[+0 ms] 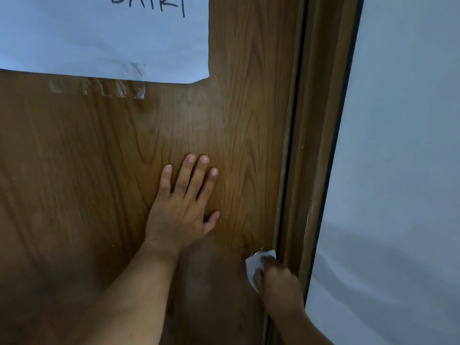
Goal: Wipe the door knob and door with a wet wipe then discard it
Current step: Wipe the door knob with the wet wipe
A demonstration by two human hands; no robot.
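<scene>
A brown wood-grain door [99,158] fills most of the view. My left hand [181,207] lies flat on it, fingers spread, palm against the wood. Low at the door's right edge, my right hand [278,282] grips a white wet wipe [254,267] wrapped over the door knob [258,251]. Only a small metallic sliver of the knob shows above the wipe; the remainder is hidden under wipe and fingers.
A white paper sheet [104,38] with handwritten letters is stuck to the upper door, with clear tape [117,89] below its edge. The brown door frame [313,145] runs down the right side, and a pale wall [403,170] lies beyond it.
</scene>
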